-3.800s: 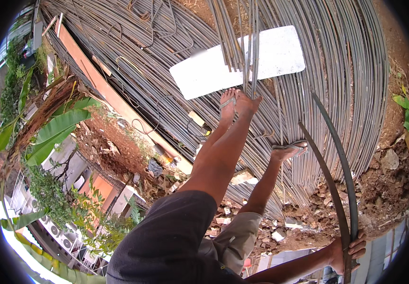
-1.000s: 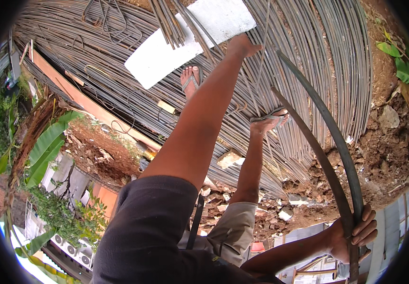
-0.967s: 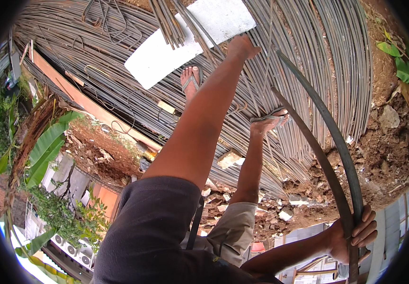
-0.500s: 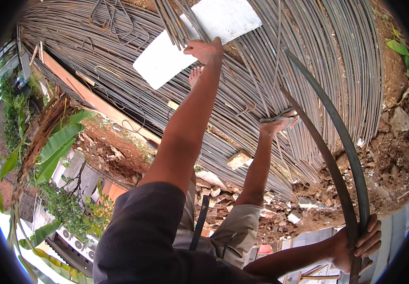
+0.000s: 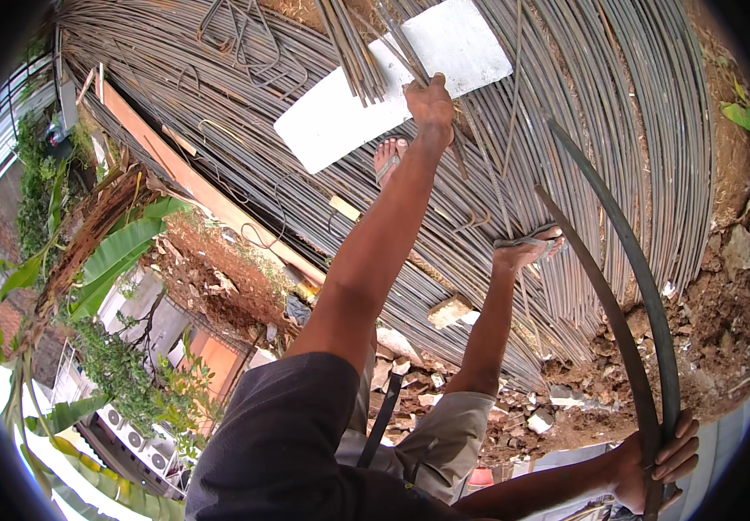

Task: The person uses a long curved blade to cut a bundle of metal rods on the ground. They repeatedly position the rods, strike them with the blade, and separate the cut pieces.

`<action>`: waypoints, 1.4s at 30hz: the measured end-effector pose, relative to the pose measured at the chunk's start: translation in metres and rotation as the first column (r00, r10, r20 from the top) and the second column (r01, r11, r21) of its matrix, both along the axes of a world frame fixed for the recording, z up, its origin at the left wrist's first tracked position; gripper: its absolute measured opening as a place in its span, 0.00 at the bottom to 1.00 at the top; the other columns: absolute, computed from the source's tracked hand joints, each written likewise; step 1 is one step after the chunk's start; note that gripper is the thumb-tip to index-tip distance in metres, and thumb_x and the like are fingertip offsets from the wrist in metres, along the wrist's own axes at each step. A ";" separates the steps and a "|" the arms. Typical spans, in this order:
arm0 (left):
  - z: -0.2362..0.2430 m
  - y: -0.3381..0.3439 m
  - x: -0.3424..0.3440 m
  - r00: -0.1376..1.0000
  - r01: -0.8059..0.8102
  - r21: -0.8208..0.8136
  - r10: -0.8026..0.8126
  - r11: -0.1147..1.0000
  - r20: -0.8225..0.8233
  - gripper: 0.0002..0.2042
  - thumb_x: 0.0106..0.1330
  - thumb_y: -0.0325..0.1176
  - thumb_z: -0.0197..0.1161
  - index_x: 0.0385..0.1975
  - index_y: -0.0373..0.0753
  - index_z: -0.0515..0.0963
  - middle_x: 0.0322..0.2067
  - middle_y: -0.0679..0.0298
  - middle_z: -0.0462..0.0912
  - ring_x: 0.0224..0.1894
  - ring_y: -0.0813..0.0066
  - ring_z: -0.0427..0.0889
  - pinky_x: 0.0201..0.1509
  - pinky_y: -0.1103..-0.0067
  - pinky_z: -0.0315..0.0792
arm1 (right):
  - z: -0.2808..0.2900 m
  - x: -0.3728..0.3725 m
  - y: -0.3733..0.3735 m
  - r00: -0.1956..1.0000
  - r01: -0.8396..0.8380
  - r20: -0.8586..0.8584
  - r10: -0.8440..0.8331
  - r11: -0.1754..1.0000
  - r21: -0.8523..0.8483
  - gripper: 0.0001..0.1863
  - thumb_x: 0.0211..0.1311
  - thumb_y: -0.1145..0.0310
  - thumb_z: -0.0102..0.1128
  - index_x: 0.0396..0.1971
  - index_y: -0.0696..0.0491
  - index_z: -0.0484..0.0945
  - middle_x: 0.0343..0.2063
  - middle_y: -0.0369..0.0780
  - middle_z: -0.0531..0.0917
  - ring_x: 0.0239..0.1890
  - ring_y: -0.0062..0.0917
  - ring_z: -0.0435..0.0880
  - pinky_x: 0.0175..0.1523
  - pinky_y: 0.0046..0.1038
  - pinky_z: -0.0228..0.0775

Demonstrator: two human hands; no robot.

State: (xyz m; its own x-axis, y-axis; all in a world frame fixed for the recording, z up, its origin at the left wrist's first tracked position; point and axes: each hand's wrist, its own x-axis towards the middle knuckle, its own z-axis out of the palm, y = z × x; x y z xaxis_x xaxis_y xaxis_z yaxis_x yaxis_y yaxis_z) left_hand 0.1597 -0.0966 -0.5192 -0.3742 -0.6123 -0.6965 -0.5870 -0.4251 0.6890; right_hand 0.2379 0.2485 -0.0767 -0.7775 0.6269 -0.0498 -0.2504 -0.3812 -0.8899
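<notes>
Outdoor rebar pile [image 5: 219, 165], 12 o'clock: left hand [image 5: 431, 102] grips a thin rod [image 5: 457, 152], right hand [image 5: 657, 460] clenches bent bars [image 5: 627, 286]; rod not yet free.

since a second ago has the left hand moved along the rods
Yes. The left hand was past the right end of the white board; now it sits lower over the board's right half, gripping rods.

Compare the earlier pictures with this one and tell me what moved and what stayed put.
The left hand slid leftwards along the bundle of thin steel rods over the white board, gripping throughout. The right hand stayed clamped on the two dark curved bars; both feet remained on the rebar pile.
</notes>
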 end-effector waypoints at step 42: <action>-0.073 0.115 0.012 0.199 0.977 -0.024 -0.860 0.213 0.470 0.25 0.65 0.42 0.70 0.57 0.34 0.75 0.48 0.46 0.86 0.53 0.49 0.87 0.60 0.61 0.81 | 0.000 0.004 0.015 0.995 -0.070 0.081 0.062 0.992 0.105 0.20 0.65 0.52 0.56 0.16 0.43 0.68 0.12 0.30 0.68 0.23 0.21 0.69 0.42 0.32 0.63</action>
